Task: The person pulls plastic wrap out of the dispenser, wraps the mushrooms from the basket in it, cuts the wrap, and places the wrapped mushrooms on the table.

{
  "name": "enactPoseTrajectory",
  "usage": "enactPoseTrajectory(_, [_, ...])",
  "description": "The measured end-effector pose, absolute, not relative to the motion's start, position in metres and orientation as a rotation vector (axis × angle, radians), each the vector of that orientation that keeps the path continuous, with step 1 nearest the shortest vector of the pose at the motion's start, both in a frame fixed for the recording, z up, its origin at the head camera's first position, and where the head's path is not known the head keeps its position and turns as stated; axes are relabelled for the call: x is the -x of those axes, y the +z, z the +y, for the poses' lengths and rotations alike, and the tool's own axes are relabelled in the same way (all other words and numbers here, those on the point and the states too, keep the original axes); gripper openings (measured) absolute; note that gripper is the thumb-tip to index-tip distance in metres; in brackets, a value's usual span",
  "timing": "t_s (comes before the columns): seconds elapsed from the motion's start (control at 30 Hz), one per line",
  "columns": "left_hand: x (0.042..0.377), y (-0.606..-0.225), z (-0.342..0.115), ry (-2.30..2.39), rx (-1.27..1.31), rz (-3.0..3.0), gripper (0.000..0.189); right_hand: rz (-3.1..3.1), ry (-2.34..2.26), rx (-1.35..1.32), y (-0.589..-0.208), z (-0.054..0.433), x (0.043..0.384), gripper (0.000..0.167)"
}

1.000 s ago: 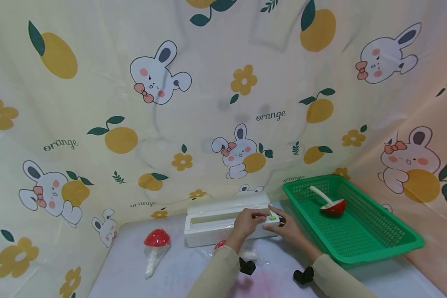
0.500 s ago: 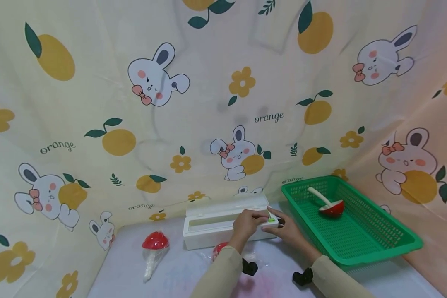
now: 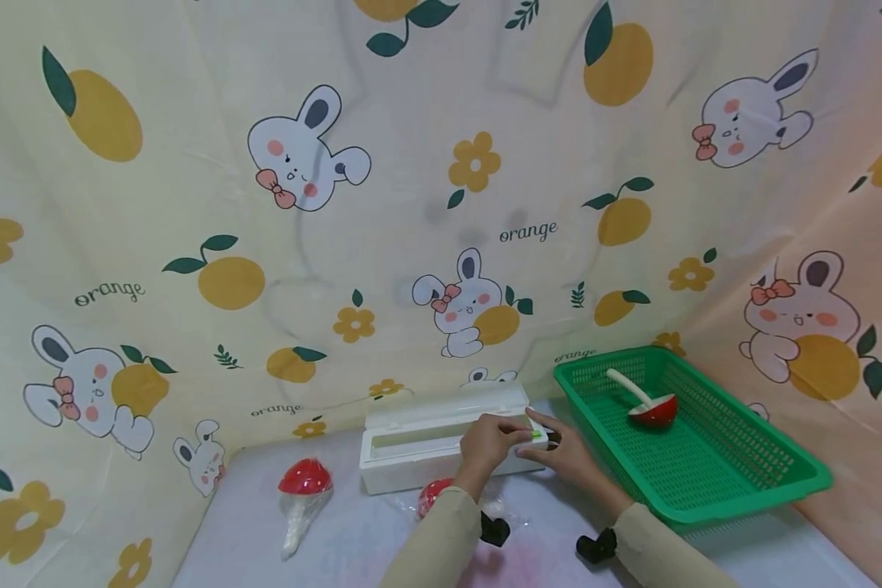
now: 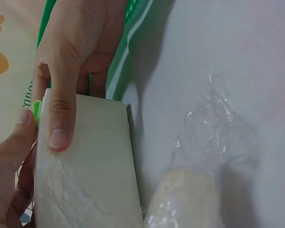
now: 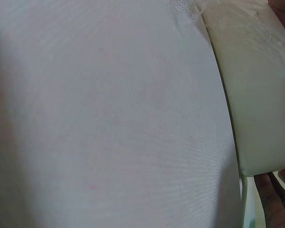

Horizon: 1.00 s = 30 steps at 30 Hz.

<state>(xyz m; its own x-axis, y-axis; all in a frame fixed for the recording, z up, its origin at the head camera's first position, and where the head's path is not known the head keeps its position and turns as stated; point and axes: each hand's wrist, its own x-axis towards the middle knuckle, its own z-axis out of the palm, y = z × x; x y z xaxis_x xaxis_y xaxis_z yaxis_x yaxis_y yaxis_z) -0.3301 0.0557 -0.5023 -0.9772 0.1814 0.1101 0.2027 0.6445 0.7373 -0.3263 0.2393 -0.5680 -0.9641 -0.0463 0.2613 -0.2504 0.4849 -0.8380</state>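
Note:
A long white cling film dispenser (image 3: 412,475) lies on the table with its lid raised. My left hand (image 3: 487,445) reaches over it to the right end, where its thumb and fingers pinch a small green slide cutter (image 4: 36,111). Around that same end my right hand (image 3: 569,452) grips the box, its thumb pressed on the front wall in the left wrist view. Clear film (image 4: 80,199) hangs over the front. Just before the box, a film-wrapped red and white toy mushroom (image 3: 434,496) lies partly hidden by my left arm.
Another wrapped toy mushroom (image 3: 305,478) lies on the table to the left. At the right stands a green mesh basket (image 3: 706,516), close to my right forearm, with an unwrapped mushroom (image 3: 654,412) inside. A printed cloth (image 3: 412,204) hangs behind the table.
The head view has shifted slightly. Both hands stay at the box's right end, and the green slide cutter shows less between the fingers than a second ago.

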Motion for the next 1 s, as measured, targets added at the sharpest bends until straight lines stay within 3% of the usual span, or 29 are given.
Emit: enactPoseTrajectory(1.0, [0.328, -0.488, 0.037, -1.123, 0.555, -2.871, 0.008, -2.502, 1.515, -0.211, -0.573, 0.239, 0.329, 0.084])
